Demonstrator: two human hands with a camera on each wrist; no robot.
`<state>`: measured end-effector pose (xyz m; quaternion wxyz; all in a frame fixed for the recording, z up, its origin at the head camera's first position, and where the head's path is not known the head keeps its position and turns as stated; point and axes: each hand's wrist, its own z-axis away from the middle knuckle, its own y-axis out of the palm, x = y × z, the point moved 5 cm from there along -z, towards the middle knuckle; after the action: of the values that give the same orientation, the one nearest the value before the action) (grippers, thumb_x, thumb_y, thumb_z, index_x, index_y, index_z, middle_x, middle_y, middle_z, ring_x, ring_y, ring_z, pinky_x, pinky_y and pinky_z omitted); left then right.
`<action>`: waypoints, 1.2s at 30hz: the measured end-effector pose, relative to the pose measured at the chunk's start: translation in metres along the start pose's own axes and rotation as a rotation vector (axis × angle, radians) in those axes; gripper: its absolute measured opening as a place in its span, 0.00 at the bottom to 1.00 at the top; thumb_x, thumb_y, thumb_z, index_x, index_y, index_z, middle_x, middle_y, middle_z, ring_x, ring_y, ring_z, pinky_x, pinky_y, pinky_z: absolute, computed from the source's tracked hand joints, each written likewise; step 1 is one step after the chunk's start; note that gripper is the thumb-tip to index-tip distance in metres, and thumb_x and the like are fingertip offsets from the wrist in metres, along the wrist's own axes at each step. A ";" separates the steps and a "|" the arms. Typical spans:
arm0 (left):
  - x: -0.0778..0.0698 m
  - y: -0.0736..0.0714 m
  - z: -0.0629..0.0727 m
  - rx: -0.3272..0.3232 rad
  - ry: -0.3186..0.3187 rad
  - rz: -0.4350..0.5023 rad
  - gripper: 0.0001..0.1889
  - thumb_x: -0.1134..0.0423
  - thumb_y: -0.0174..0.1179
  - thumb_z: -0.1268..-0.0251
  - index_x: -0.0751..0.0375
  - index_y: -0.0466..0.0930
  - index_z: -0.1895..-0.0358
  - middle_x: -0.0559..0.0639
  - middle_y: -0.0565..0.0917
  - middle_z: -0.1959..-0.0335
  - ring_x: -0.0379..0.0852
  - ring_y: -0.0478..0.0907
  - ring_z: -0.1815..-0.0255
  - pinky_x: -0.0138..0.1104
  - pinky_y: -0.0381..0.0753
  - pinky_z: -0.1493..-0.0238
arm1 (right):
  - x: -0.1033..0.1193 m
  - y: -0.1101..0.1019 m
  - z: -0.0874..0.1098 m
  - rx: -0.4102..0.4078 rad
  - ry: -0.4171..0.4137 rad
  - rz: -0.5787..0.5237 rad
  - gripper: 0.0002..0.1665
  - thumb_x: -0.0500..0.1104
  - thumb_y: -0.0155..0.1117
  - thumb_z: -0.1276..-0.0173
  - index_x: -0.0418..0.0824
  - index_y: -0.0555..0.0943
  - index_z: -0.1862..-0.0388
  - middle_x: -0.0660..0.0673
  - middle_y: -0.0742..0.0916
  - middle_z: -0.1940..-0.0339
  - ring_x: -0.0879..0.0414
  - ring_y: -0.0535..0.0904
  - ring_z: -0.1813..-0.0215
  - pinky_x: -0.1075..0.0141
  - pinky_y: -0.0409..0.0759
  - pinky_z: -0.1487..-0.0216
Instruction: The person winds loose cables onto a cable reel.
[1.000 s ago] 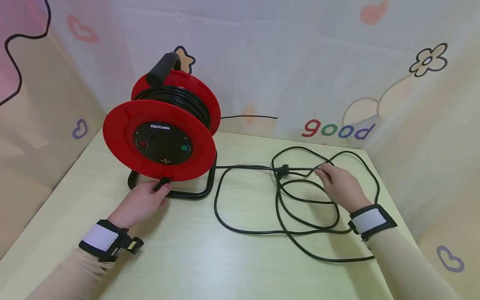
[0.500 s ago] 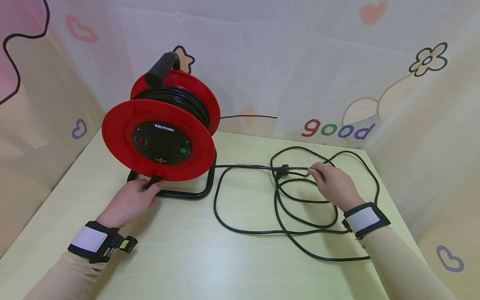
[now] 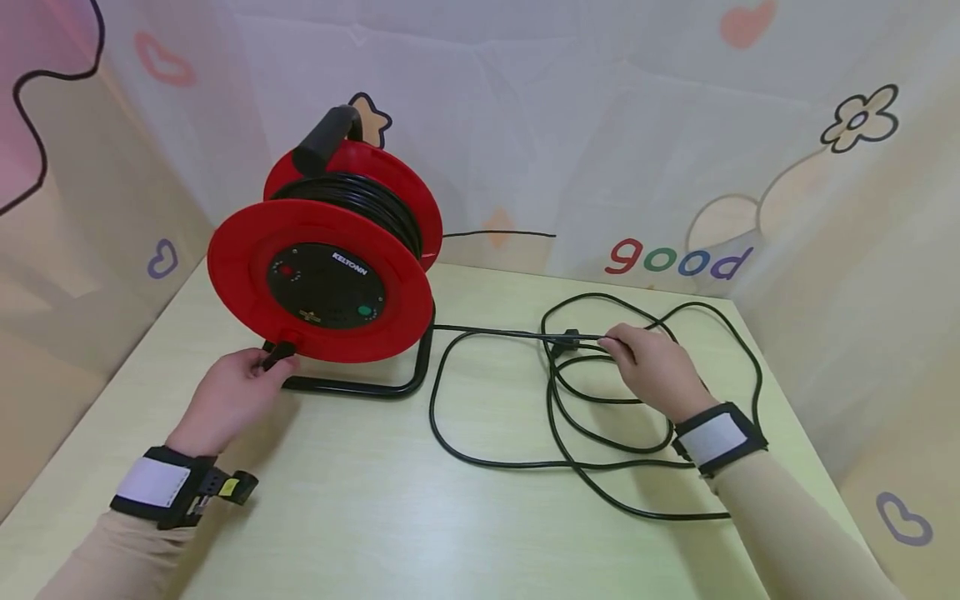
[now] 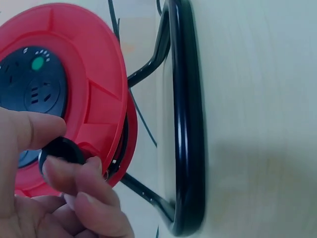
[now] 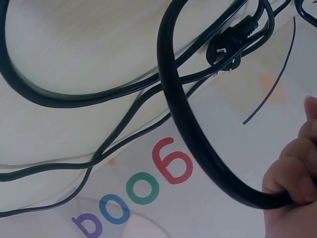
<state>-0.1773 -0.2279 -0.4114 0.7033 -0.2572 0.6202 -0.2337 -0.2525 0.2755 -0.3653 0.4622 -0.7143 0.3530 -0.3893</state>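
A red cable reel (image 3: 322, 333) with a black socket panel (image 3: 326, 285) stands at the left of the table on a black tube frame (image 3: 375, 390). My left hand (image 3: 228, 396) pinches the small black crank knob (image 3: 279, 355) at the lower rim of the disc; in the left wrist view, thumb and fingers close around the knob (image 4: 62, 151). To the right, my right hand (image 3: 656, 371) grips the black cable (image 3: 517, 334), which runs taut to the reel. In the right wrist view the cable (image 5: 185, 119) passes into the curled fingers (image 5: 292, 173).
Loose loops of cable (image 3: 487, 464) lie on the right half of the table (image 3: 420, 525). A black plug (image 3: 567, 340) lies among them, its pins showing in the right wrist view. A printed curtain (image 3: 525, 125) hangs behind the table and at both sides.
My left hand has moved left with the knob, and the disc has turned clockwise, its label now tilted. My right hand has drifted left toward the reel, still holding the cable.
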 end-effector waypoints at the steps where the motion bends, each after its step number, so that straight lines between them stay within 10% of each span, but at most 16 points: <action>1: 0.001 -0.002 0.000 -0.013 -0.003 0.004 0.30 0.35 0.48 0.33 0.65 0.72 0.64 0.53 0.67 0.83 0.49 0.66 0.80 0.37 0.61 0.82 | 0.001 0.000 -0.001 -0.004 -0.006 0.001 0.08 0.47 0.57 0.26 0.44 0.80 0.61 0.52 0.74 0.81 0.58 0.68 0.80 0.61 0.66 0.76; 17: 0.000 -0.031 0.006 -0.272 0.014 0.092 0.28 0.37 0.52 0.34 0.63 0.72 0.61 0.58 0.72 0.79 0.51 0.68 0.80 0.40 0.62 0.84 | 0.030 0.011 -0.014 -0.043 -0.090 0.043 0.09 0.49 0.57 0.26 0.47 0.80 0.65 0.54 0.74 0.81 0.59 0.67 0.80 0.63 0.66 0.77; 36: -0.009 -0.049 0.012 -0.409 0.090 0.231 0.22 0.41 0.54 0.33 0.58 0.69 0.56 0.54 0.71 0.78 0.48 0.65 0.80 0.39 0.63 0.86 | 0.065 0.035 -0.028 0.027 -0.087 0.119 0.10 0.49 0.62 0.30 0.45 0.81 0.69 0.54 0.77 0.81 0.59 0.70 0.80 0.64 0.67 0.80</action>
<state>-0.1665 -0.2585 -0.3712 0.6301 -0.3109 0.7108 -0.0323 -0.2538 0.1973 -0.3758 0.5091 -0.7021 0.3692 -0.3342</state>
